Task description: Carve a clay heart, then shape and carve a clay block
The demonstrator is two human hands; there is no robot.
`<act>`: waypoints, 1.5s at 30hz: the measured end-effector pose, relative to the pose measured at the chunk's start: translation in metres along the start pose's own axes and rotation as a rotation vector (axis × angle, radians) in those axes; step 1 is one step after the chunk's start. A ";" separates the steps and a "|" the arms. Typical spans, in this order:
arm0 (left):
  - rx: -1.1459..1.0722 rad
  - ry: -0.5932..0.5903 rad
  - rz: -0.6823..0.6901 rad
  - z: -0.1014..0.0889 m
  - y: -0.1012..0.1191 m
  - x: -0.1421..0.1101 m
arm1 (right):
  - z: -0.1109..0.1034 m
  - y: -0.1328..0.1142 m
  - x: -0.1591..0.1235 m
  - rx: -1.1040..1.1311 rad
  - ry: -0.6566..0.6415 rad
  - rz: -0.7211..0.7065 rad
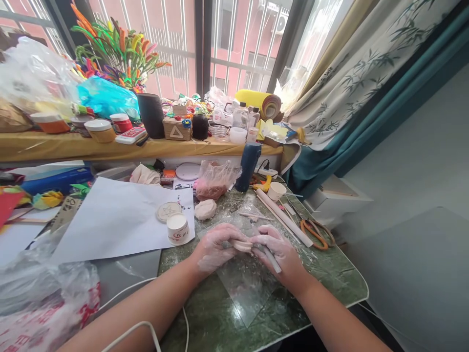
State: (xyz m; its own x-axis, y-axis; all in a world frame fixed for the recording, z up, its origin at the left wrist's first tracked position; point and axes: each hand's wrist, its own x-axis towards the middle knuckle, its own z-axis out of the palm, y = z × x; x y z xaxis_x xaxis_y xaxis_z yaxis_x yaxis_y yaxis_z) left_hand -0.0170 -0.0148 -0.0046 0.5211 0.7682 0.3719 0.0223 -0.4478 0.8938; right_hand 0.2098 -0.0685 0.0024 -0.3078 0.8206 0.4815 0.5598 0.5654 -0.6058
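My left hand (216, 247), dusted with white, is closed on a small pale piece of clay (242, 245). Against the right side of that piece are the fingertips of my right hand (276, 249), which is closed around a grey pen-like tool (271, 258). Both hands are above a clear plastic sheet (242, 293) on the green table. Just beyond my left hand lies a lump of pale clay (205, 209). A white jar (178, 229) stands to its left, with a round lid (169, 211) behind it.
On the right are a rolling pin (284, 217), orange-handled scissors (314, 234) and a paper cup (276, 191). A blue bottle (248, 167) stands beside a plastic bag (216, 181) at the back. White paper (120, 220) covers the left side. A white cable (128, 288) runs near my left forearm.
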 end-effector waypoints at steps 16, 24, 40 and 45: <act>0.045 0.035 -0.040 0.010 -0.008 -0.004 | 0.004 0.015 -0.015 -0.008 0.051 0.082; 0.037 0.259 -0.403 -0.015 -0.028 0.011 | 0.023 0.047 -0.016 0.456 0.453 0.619; 0.810 -0.089 -0.249 -0.028 -0.011 0.004 | 0.019 0.050 -0.017 0.537 0.392 0.641; 0.822 -0.200 -0.101 -0.028 -0.014 0.000 | 0.019 0.052 -0.016 0.566 0.389 0.636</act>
State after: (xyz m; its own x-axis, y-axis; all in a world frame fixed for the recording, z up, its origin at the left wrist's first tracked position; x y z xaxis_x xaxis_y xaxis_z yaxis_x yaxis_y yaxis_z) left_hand -0.0411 0.0046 -0.0097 0.6226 0.7616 0.1800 0.6489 -0.6309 0.4252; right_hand 0.2299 -0.0508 -0.0490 0.2638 0.9620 0.0701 0.0448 0.0604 -0.9972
